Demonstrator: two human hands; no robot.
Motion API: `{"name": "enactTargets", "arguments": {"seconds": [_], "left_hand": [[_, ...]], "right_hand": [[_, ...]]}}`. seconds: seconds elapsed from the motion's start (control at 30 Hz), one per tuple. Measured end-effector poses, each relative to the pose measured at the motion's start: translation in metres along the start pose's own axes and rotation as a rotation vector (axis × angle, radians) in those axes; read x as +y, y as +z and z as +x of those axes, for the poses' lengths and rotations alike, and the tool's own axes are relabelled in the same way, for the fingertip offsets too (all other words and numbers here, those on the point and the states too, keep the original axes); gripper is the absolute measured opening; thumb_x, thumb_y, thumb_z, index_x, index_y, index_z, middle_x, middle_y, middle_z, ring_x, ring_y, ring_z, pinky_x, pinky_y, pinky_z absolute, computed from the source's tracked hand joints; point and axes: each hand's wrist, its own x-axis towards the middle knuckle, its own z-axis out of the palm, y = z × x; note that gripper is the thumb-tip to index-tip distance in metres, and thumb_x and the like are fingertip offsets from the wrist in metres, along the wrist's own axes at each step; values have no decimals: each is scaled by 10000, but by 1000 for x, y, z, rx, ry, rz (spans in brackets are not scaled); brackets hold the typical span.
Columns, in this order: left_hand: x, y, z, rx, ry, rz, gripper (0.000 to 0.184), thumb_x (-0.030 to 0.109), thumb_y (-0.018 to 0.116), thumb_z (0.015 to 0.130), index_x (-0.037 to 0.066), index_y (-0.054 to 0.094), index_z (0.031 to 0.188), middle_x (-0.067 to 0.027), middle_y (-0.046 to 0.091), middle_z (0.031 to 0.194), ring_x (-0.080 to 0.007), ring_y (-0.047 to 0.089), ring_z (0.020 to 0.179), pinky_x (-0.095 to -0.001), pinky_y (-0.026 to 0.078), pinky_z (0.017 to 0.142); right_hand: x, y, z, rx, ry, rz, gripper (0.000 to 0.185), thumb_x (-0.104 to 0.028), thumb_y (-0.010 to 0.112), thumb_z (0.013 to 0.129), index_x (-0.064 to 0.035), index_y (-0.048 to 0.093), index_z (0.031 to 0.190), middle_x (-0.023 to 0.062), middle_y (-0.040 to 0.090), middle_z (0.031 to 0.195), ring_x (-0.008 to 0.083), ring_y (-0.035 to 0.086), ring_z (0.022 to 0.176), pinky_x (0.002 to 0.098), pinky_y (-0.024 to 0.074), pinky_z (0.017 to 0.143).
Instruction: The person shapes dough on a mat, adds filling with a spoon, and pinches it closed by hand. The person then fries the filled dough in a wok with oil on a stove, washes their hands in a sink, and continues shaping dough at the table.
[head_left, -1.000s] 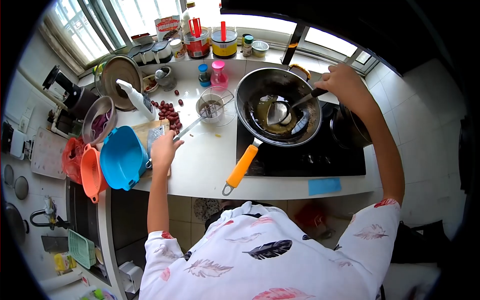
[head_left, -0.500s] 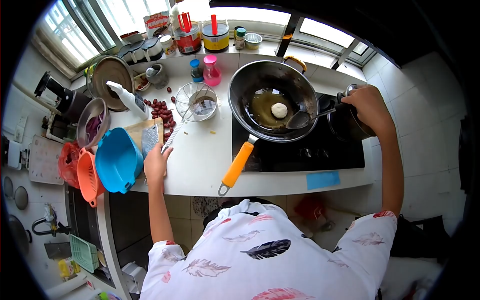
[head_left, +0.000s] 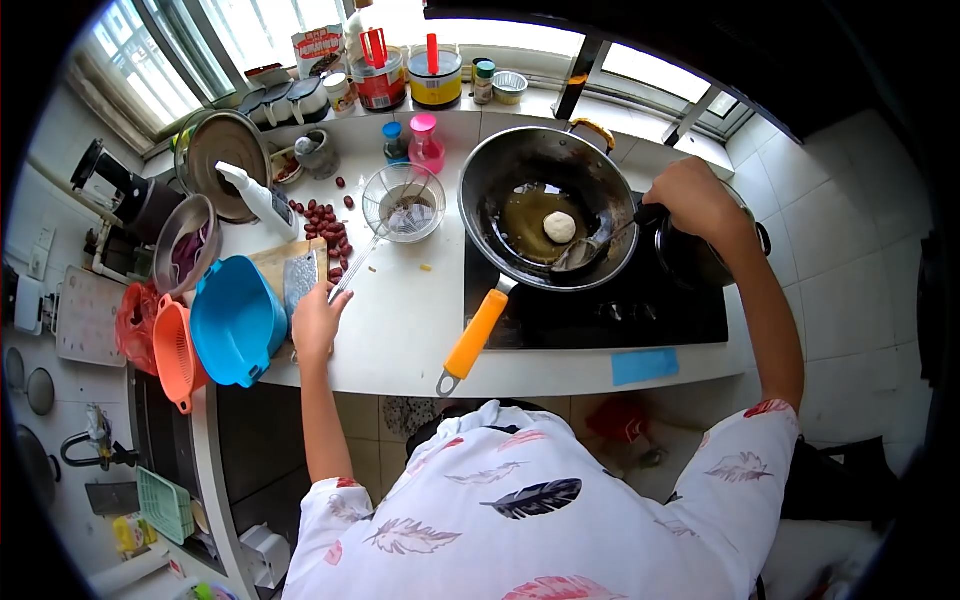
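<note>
My right hand (head_left: 690, 200) is closed round the black handle of a ladle (head_left: 575, 256), whose bowl rests inside the black wok (head_left: 480, 180). Beside the ladle, a round white dough ball (head_left: 559, 227) sits in the yellowish oil (head_left: 525, 215). The wok's orange handle (head_left: 475, 333) points toward me, over the counter. On the left, my left hand (head_left: 317, 318) grips the long handle of a wire strainer (head_left: 385, 208). The strainer's mesh lies over a small round container (head_left: 412, 220).
A blue basin (head_left: 236, 318), an orange colander (head_left: 176, 350) and a cutting board (head_left: 270, 262) lie left. Red dates (head_left: 325, 222) and a white bottle (head_left: 262, 203) stand behind. A lidded pot (head_left: 700, 250) is right of the wok; jars (head_left: 435, 80) line the sill.
The ladle has left the dough ball, swung right, then come back beside it. The ball now shows uncovered. My left hand and the strainer have shifted slightly, with the strainer over the container.
</note>
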Motion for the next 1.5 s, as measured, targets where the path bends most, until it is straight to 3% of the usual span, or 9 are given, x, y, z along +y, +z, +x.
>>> {"name": "enactTargets", "arguments": {"seconds": [0.2,0.27,0.4,0.6,0.8,0.87,1.07,1.17,1.5], "left_hand": [[2,-1,-2,-5,-23,-39,351,350,634,781,17,610,887,-161,635,819,-320,603,755,-389,461,662],[3,-3,-4,-5,-20,-34,353,351,636,780,18,608,894,-162,635,824,-320,602,759,-389,461,664],[-4,-1,-5,22,3,-15,336,347,633,793,41,602,929,-155,636,821,-283,609,740,-365,461,647],[-7,-2,-11,36,-21,-8,347,362,636,783,45,597,916,-162,635,832,-309,606,764,-381,459,654],[-3,-2,-12,57,-29,-5,349,363,637,782,42,596,911,-163,633,829,-305,606,760,-376,460,652],[-4,-1,-9,59,-22,3,351,364,638,781,42,596,914,-162,634,828,-302,607,758,-375,460,651],[-2,-1,-8,23,-16,-26,393,387,632,770,39,600,949,-165,635,857,-327,603,795,-389,466,684],[0,1,-8,28,-7,-39,387,378,639,767,35,599,941,-164,635,849,-325,604,786,-389,465,677],[11,-6,-4,4,30,-29,361,350,644,773,24,602,923,-151,638,827,-306,609,760,-372,463,658]], "right_hand": [[-13,-15,16,-12,-96,3,292,0,614,598,-203,705,787,2,646,706,210,613,701,304,475,625],[-16,-25,26,-105,-37,59,387,55,617,597,-175,701,897,23,661,784,201,622,778,306,488,725],[-17,-34,39,-160,-38,87,401,63,605,596,-165,699,912,25,666,810,204,623,781,305,489,733],[-21,-36,51,-164,-71,103,398,62,594,606,-160,698,921,27,669,823,199,624,781,308,490,723],[-23,-21,68,69,-129,-5,382,24,636,627,-182,686,945,11,635,751,185,612,767,309,489,694],[-13,-17,65,256,-153,-6,377,27,632,653,-189,677,958,4,622,747,177,599,765,297,483,688],[-4,-33,20,400,-147,-172,323,-29,619,691,-176,656,976,-19,598,767,123,539,830,259,454,751],[-3,-29,8,513,-311,-335,265,-42,627,669,-149,649,910,-46,571,752,119,517,782,247,434,765],[-9,-2,28,420,-321,-257,152,-67,625,672,-155,648,795,-37,532,668,109,515,790,230,416,726]]}}
